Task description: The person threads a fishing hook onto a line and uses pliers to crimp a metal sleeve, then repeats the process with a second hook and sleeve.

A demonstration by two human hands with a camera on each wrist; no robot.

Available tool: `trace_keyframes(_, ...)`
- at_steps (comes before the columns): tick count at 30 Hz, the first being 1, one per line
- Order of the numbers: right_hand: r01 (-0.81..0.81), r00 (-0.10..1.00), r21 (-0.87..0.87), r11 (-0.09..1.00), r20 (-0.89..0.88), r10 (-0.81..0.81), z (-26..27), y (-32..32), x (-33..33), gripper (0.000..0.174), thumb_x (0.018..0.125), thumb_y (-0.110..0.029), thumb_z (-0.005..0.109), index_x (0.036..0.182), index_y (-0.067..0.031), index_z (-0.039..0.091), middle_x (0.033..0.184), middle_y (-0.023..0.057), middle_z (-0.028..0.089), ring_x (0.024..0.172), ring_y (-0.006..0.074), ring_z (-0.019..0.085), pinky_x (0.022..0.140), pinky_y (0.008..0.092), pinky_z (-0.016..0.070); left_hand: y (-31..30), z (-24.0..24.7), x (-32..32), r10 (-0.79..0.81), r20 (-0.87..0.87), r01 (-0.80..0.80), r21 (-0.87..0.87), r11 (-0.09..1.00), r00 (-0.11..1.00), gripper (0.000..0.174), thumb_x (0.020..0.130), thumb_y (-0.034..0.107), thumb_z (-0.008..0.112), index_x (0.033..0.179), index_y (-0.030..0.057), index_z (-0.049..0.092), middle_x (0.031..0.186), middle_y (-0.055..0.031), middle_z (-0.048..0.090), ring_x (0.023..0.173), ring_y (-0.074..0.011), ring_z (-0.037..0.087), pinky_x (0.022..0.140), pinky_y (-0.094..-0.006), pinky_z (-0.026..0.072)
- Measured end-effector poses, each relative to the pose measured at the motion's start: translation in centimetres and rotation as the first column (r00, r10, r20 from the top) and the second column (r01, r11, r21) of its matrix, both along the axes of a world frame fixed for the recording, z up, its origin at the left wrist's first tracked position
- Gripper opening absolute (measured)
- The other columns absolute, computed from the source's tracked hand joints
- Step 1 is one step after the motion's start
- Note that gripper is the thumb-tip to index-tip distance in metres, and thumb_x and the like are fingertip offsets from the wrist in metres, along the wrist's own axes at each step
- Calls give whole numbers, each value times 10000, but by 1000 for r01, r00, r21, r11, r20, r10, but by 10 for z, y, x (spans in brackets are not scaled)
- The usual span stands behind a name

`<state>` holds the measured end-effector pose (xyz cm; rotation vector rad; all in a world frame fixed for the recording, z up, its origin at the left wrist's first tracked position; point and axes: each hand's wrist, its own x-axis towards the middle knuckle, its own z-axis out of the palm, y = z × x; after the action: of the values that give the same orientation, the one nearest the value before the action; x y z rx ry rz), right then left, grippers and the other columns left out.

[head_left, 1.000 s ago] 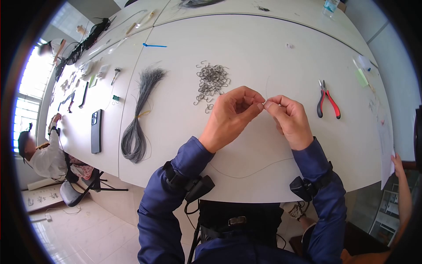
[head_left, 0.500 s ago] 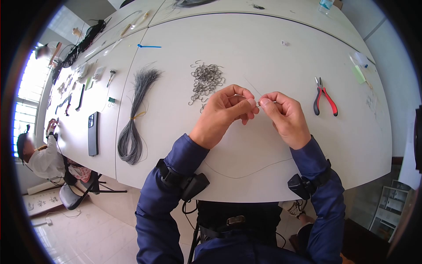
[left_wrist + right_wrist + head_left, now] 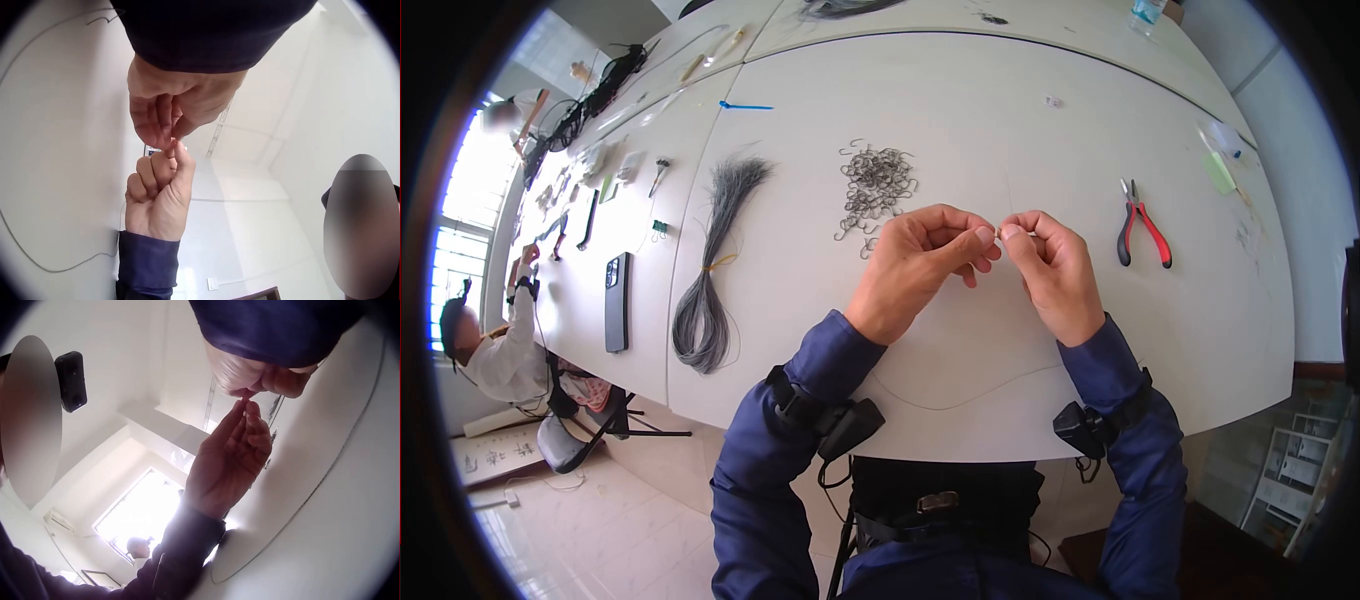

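Fingertips of both hands meet above the white table (image 3: 1000,420) in the head view. My left hand (image 3: 915,265) pinches with thumb and forefinger at a thin grey strand (image 3: 945,409); my right hand (image 3: 1060,285) pinches at the same spot from the other side. A fine free end of strand stands up past the fingertips, while a long length curves over the table between the forearms. Whatever else is between the fingertips is hidden. Just beyond the left hand lies a pile of small metal hooks (image 3: 878,185). Both wrist views show the pinching fingertips nearly touching.
Red-and-black pliers (image 3: 1136,205) lie to the right. On the left are a tied bundle of grey strands (image 3: 702,320), a dark phone (image 3: 617,300) and a blue cable tie (image 3: 747,106). Another person (image 3: 505,360) sits by the window at the far left.
The strand's free end tipped left half a second ago and stands nearly upright again now. Left fingers have shifted at the pinch. The arm and paper at the right edge have gone from view.
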<state>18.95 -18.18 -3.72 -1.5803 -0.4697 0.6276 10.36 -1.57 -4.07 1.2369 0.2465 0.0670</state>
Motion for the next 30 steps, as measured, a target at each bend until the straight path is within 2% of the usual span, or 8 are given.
trace_keyframes(7, -1, 988, -49, 999, 152, 8, -6, 1, -1, 214, 1013, -200, 586, 990, 8, 627, 626, -78, 482, 561, -1, 340, 501, 226, 275, -1, 3, -3, 13, -35, -12, 16, 1000, 999, 194, 986, 170, 661, 1028, -19, 673, 900, -90, 719, 786, -126, 652, 718, -276, 525)
trace_keyframes(13, -47, 967, -20, 999, 251, 50, -4, 1, -3, 236, 1023, -213, 596, 979, 10, 656, 610, -80, 463, 558, 2, 340, 499, 230, 269, 3, 3, -6, 54, -71, -50, 51, 997, 996, 201, 974, 169, 672, 1022, -26, 676, 891, -81, 707, 782, -126, 643, 710, -272, 516)
trace_keyframes(19, -75, 965, -42, 996, 248, 83, -5, -1, -2, 230, 1021, -196, 604, 955, 15, 666, 644, -82, 461, 569, -2, 341, 501, 220, 263, 1, 3, -6, 46, -66, -42, 60, 997, 997, 201, 958, 154, 688, 1012, -40, 693, 876, -77, 698, 765, -124, 630, 696, -272, 508)
trace_keyframes(22, -80, 948, -43, 996, 305, 89, -14, -2, 2, 210, 1019, -170, 600, 944, 14, 667, 669, -83, 506, 586, -12, 368, 507, 207, 281, 2, -1, -6, 62, -55, -58, 77, 995, 997, 191, 947, 143, 697, 1008, -38, 705, 861, -70, 691, 739, -115, 616, 670, -259, 500)
trace_keyframes(26, -97, 963, -15, 995, 251, 97, -18, 4, -1, 195, 1011, -148, 601, 925, 14, 667, 697, -71, 563, 607, -15, 409, 525, 193, 314, 3, 0, -7, 21, -34, -21, 15, 1000, 999, 202, 934, 157, 701, 988, -37, 694, 846, -58, 686, 714, -96, 598, 645, -239, 484)
trace_keyframes(30, -104, 947, -69, 992, 299, 121, -11, -4, 2, 187, 996, -135, 605, 915, 20, 670, 694, -58, 571, 609, -6, 432, 542, 193, 334, 0, 6, -6, 18, -87, 0, 198, 980, 996, 197, 956, 177, 660, 991, -16, 675, 844, -33, 679, 680, -78, 575, 636, -227, 476)
